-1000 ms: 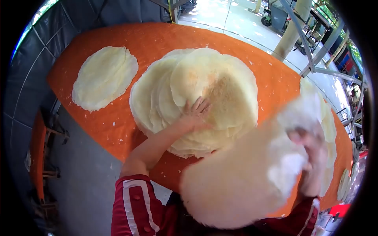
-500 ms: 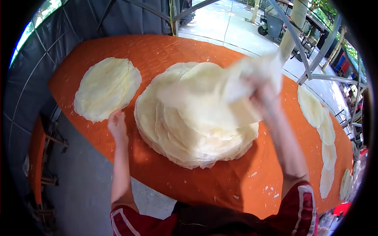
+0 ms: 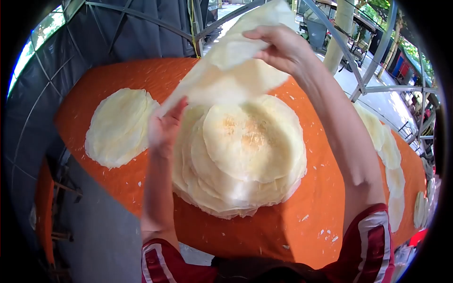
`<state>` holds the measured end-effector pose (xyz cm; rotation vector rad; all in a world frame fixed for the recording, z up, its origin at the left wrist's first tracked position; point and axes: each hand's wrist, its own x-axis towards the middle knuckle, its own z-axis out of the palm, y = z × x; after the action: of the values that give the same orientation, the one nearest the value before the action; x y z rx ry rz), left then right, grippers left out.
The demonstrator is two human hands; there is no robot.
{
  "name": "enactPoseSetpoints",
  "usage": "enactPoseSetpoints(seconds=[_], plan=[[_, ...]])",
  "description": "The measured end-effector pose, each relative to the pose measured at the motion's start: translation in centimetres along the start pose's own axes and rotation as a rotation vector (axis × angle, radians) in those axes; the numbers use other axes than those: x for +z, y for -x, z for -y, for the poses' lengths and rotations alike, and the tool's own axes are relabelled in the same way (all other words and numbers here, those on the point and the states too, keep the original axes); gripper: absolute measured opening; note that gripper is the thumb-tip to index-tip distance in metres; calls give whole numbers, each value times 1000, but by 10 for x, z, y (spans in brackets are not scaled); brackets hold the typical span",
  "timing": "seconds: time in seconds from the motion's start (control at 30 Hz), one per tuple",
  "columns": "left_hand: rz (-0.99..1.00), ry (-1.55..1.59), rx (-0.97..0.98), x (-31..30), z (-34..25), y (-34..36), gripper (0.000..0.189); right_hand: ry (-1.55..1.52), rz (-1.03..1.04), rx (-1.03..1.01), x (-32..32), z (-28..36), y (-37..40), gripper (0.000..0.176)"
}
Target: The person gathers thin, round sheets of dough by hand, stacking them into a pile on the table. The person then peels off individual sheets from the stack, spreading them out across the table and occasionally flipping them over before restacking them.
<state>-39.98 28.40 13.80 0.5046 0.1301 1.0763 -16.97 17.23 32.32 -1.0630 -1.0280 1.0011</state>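
In my right hand (image 3: 281,47) I pinch a thin, pale flatbread sheet (image 3: 236,61) by its upper right part, raised above the table. It hangs slanting and partly folded, blurred at its lower edge. My left hand (image 3: 165,127) is at the sheet's lower left corner, fingers curled about it; the exact grip is smeared by motion. Below lies a tall, broad stack of flatbreads (image 3: 255,141), its top round browned in spots. A smaller pile of flatbreads (image 3: 118,127) lies left of my left hand.
An orange-covered table (image 3: 311,198) carries the piles and scattered crumbs. Along its right side runs an overlapping row of flatbreads (image 3: 390,155). Metal frame bars (image 3: 349,52) stand behind on the right, and a dark tarp wall (image 3: 155,37) on the left.
My right hand has moved up and left with the sheet. My left hand has risen from beside the small pile to the sheet's corner. The big stack's browned top round now shows.
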Motion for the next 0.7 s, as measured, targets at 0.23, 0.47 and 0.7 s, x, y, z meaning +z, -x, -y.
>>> enactPoseSetpoints(seconds=[0.23,0.47,0.7], plan=[[-399,-1258,196,-60,-38,-1,59,-258,-91,270,-67,-155,42,36],[182,-2390,386,-58,66,-42,76,186,-192,518,-142,-224,182,37],[392,-2545,-427,-53,152,-38,81,138,-927,703,-248,-228,399,26]])
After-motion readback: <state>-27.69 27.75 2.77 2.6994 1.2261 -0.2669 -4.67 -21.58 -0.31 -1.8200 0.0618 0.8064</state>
